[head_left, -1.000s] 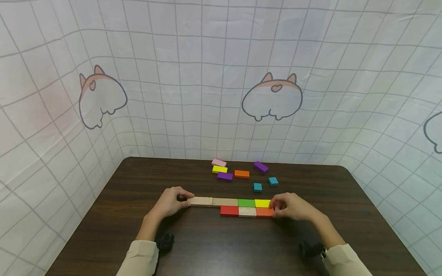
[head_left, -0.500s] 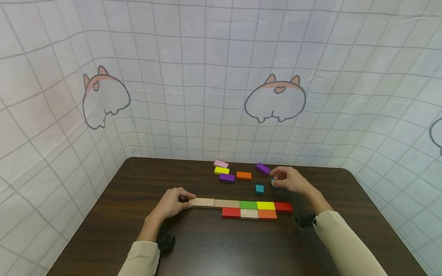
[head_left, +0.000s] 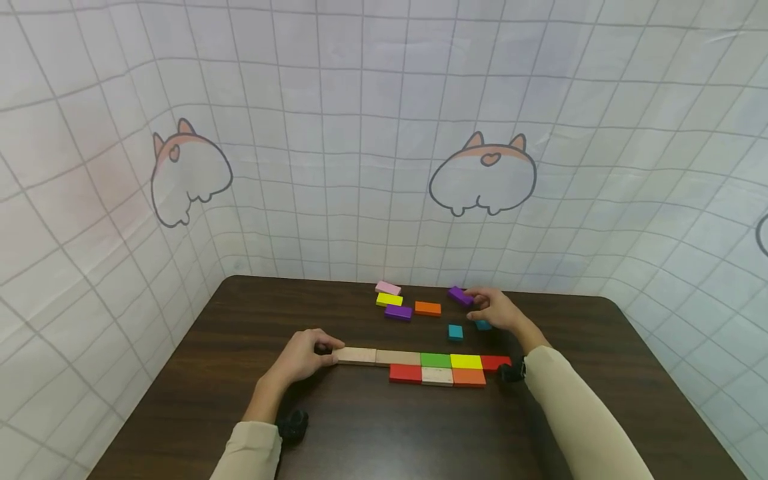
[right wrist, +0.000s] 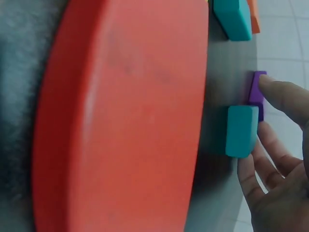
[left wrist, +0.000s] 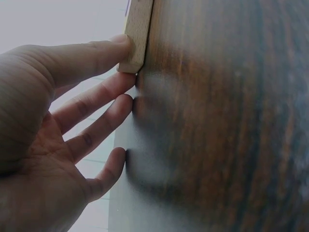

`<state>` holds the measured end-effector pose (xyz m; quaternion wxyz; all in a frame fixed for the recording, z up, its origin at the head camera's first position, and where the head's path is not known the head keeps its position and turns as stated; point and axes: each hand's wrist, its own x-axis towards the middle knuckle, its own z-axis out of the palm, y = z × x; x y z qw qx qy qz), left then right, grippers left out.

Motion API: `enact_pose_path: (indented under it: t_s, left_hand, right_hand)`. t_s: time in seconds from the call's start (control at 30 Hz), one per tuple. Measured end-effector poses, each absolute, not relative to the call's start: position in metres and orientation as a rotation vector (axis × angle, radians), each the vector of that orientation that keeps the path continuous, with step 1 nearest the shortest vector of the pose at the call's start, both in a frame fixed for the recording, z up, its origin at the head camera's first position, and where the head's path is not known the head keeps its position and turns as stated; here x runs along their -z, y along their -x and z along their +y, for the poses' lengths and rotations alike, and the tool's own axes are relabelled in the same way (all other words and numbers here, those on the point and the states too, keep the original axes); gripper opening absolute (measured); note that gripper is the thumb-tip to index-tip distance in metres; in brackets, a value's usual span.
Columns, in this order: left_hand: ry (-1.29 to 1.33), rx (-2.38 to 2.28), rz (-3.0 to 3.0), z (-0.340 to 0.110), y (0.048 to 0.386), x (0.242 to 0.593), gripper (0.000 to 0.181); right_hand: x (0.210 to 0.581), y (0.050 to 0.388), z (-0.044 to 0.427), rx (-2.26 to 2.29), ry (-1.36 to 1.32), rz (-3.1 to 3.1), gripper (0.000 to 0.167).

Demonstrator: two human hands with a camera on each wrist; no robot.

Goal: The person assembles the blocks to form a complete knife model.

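Observation:
My left hand [head_left: 300, 357] pinches the left end of a plain wooden block [head_left: 359, 357] between thumb and index finger. In the left wrist view its other fingertips rest on the table beside the wooden block's end. That block begins a row of flat blocks: another plain one [head_left: 399, 358], a green [head_left: 435, 360], a yellow [head_left: 466, 361] and a red block [head_left: 495, 363]. My right hand [head_left: 503, 313] reaches over a teal block [head_left: 483, 325], its thumb and index finger spread near a purple block [right wrist: 257, 89]. Whether a fingertip touches the purple block is unclear.
A second row, touching the first, has a red [head_left: 405, 373], a whitish [head_left: 437, 377] and an orange block [head_left: 469, 378]. Behind lie loose pink [head_left: 388, 287], yellow [head_left: 389, 300], purple [head_left: 399, 313], orange [head_left: 428, 309] and teal blocks [head_left: 455, 332]. A patterned cloth wall [head_left: 336, 167] stands behind the table.
My right hand has left the right end of the rows, uncovering the red block, and moved back past the teal block to the purple one. The left hand stays at the wooden block.

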<state>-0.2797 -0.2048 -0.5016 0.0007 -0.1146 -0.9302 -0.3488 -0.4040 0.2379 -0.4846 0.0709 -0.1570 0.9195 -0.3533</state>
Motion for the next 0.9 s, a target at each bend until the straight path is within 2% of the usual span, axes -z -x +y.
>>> enact_pose_path:
  t_s: [0.43,0.9]
  left_hand:
    - [0.365,1.093,-2.902,-0.205,0.279,0.503,0.023]
    - [0.368,1.096,-2.907,-0.205,0.279,0.502,0.023]
  right_hand:
    - [0.487,0.418,0.230,1.042,0.325,2.769,0.052]
    - [0.493,0.428,0.224,1.005,0.245,2.794,0.041]
